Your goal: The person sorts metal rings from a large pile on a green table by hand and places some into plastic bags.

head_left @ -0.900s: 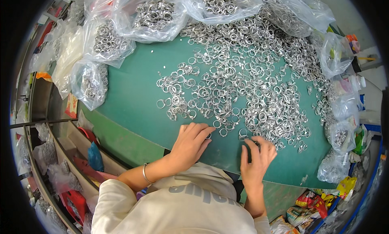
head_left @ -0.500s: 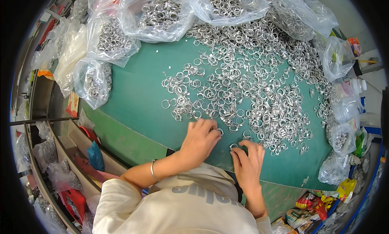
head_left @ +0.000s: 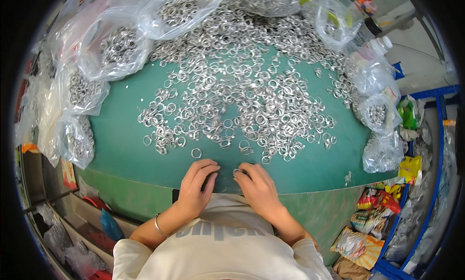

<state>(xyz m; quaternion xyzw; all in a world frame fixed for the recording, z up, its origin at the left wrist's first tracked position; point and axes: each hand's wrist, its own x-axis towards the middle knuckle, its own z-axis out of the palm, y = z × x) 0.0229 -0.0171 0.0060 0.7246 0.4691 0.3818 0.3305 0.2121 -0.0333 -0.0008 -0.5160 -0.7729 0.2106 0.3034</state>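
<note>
Many silver metal rings [head_left: 276, 112] lie in a loose heap on the green tabletop [head_left: 121, 149]. Close to the table's near edge, my left hand [head_left: 197, 183] has its fingers bent and the thumb apart from them, with nothing visible between. One ring [head_left: 196, 153] lies by itself just beyond those fingertips. My right hand [head_left: 257, 185] is beside it, thumb and index finger closed at a small ring [head_left: 236, 171], which they partly cover. A pair of overlapping rings [head_left: 245, 147] sits between this hand and the heap.
Clear plastic bags of rings [head_left: 118, 47] line the far and left table edges. Smaller bags [head_left: 377, 115] stand along the right edge, near a white bottle [head_left: 380, 45]. Compartments [head_left: 82, 217] are at lower left; a blue rack [head_left: 438, 134] and colourful packets [head_left: 378, 200] at right.
The view has turned to the right. My left hand has drawn back from the ring at its fingertips, and a lone ring lies before it. The right hand stays by its ring.
</note>
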